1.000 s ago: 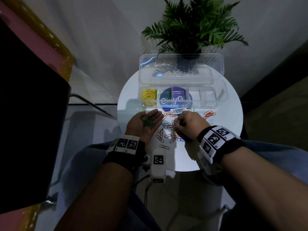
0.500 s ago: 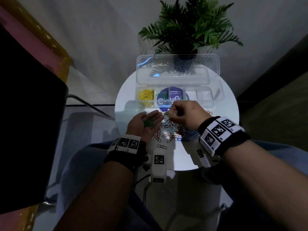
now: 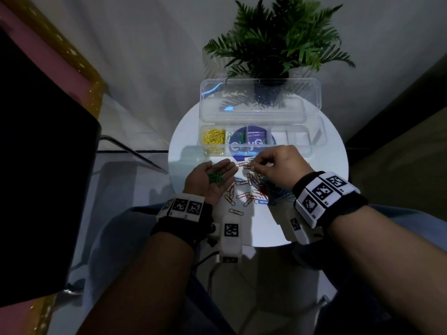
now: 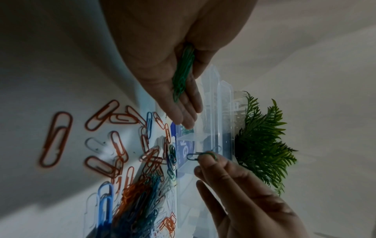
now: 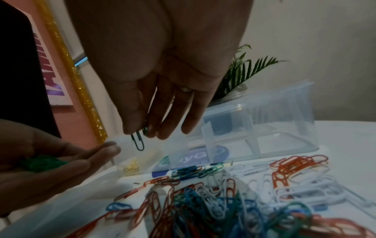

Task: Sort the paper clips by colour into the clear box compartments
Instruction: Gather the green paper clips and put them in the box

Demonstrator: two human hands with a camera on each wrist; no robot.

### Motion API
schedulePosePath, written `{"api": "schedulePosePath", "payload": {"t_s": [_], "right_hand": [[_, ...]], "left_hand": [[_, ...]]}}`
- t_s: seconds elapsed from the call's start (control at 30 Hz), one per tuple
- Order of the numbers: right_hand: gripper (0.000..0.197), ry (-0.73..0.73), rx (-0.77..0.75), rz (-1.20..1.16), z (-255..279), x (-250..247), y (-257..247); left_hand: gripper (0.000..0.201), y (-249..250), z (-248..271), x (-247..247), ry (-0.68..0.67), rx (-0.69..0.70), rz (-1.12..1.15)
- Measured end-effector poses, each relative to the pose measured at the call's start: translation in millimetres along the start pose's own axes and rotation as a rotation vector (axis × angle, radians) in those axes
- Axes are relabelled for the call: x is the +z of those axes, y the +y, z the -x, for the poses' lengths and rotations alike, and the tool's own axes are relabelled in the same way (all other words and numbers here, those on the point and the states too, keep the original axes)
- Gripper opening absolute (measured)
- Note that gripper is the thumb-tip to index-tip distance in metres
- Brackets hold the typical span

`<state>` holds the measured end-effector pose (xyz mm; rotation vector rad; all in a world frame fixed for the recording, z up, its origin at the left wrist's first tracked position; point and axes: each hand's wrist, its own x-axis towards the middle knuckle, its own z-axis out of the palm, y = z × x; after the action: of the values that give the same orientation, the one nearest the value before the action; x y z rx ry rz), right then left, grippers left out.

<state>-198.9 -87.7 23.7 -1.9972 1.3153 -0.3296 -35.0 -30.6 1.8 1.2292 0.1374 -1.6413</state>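
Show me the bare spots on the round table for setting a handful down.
Bare table lies left of the clear box, beside the yellow clips, and along the near edge. Between the hands, the mixed clip pile crowds it.

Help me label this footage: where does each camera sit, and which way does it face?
Head: on the head, looking down at the table; both forearms and hands show.
Left wrist: on the left wrist, along the left hand cupping green clips; right fingers show.
Right wrist: on the right wrist, along the right hand pinching a clip; left palm shows.
Shared: all show the box.
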Motion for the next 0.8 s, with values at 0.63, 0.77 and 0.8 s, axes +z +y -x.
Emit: {"api": "schedulePosePath", "payload": {"t_s": [0.63, 0.77, 0.8], "right_hand": [[0.01, -0.168, -0.402, 0.074, -2.6, 8.1, -36.3], [0.018, -0.089, -0.387, 0.06, -0.9, -2.9, -36.3], [0.016, -0.026, -0.351, 0.017, -0.1, -7.2, -34.2]], "left_hand": [[0.029, -1.9, 8.4, 16.6, -0.115, -0.021, 0.135], [0.03, -3.0, 4.0, 17.0, -0.126, -0.017, 0.199], [0.031, -3.3, 3.3, 16.6, -0.136, -0.013, 0.193]]}}
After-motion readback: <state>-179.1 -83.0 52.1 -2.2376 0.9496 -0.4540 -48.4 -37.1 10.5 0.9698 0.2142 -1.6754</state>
